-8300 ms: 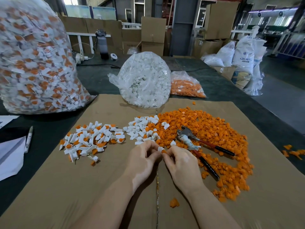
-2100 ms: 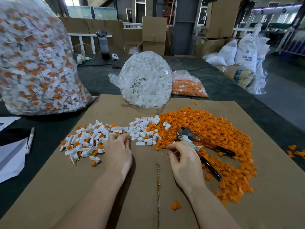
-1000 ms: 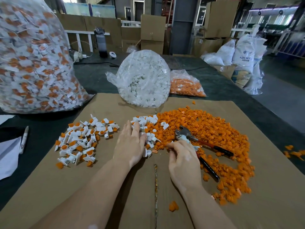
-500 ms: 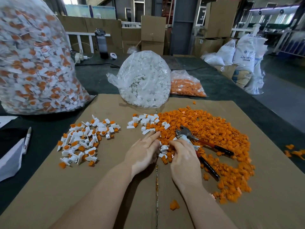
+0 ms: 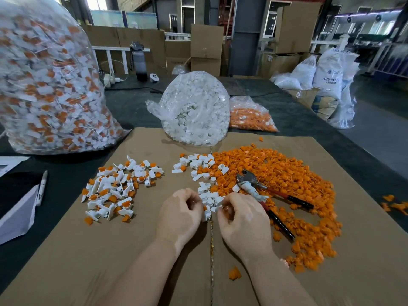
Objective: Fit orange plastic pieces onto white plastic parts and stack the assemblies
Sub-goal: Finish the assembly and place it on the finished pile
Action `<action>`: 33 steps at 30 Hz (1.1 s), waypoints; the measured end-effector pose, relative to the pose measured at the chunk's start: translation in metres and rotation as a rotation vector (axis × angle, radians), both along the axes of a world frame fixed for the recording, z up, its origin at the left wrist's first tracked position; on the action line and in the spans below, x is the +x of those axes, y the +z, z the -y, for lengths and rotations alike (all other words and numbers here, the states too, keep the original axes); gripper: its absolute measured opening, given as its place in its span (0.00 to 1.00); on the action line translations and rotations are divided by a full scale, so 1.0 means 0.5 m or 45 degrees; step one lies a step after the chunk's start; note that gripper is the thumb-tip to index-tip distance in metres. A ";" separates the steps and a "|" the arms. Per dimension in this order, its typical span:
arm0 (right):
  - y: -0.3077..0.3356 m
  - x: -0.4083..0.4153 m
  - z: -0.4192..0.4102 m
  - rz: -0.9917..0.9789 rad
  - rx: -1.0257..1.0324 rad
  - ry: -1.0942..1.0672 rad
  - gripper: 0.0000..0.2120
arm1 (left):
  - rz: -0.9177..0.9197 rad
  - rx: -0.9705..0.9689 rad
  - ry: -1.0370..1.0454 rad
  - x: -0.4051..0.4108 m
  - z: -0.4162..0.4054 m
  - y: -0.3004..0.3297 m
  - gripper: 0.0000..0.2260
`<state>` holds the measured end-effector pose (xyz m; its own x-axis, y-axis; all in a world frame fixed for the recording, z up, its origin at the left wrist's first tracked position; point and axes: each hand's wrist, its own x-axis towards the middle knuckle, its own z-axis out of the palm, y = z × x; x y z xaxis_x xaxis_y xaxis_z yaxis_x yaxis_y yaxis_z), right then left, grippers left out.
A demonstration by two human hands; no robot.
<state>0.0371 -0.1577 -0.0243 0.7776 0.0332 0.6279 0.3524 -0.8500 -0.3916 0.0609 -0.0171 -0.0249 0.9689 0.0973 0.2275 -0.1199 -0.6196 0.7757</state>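
White parts (image 5: 207,197) lie at twelve o'clock of our hands, orange pieces (image 5: 276,173) at two. Our left hand (image 5: 180,214) curls around a white part; what our right hand (image 5: 241,217) pinches, we cannot tell. We should align squarely before pressing.

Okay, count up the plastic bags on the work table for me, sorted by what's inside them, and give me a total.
Bag of finished orange-and-white assemblies: 1
Bag of white parts: 1
Bag of orange pieces: 1
Total: 3 bags on the table. The white sacks at the far right seem to stand off the table, so they are not counted.
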 end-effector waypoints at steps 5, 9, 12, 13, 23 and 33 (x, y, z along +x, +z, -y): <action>-0.005 0.000 -0.003 0.009 -0.145 0.021 0.09 | -0.006 0.231 -0.082 -0.002 0.005 0.001 0.04; -0.008 0.007 -0.004 0.002 -0.154 0.030 0.08 | -0.015 0.207 -0.146 0.000 0.004 0.001 0.09; -0.012 0.008 -0.005 -0.039 -0.172 0.044 0.10 | -0.026 0.158 -0.191 -0.004 0.004 0.005 0.10; -0.013 0.008 -0.005 -0.059 -0.173 0.044 0.11 | -0.038 0.119 -0.197 -0.005 0.003 0.005 0.10; -0.005 0.012 0.001 -0.133 0.208 0.093 0.03 | -0.098 -0.200 -0.160 0.002 0.018 0.001 0.06; 0.001 0.010 0.009 -0.250 0.619 0.134 0.06 | -0.130 -0.242 -0.145 0.002 0.038 0.001 0.06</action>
<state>0.0419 -0.1624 -0.0236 0.8903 -0.1412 0.4330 0.3061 -0.5185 -0.7984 0.0620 -0.0360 -0.0242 0.9931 0.0176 0.1161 -0.0960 -0.4484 0.8886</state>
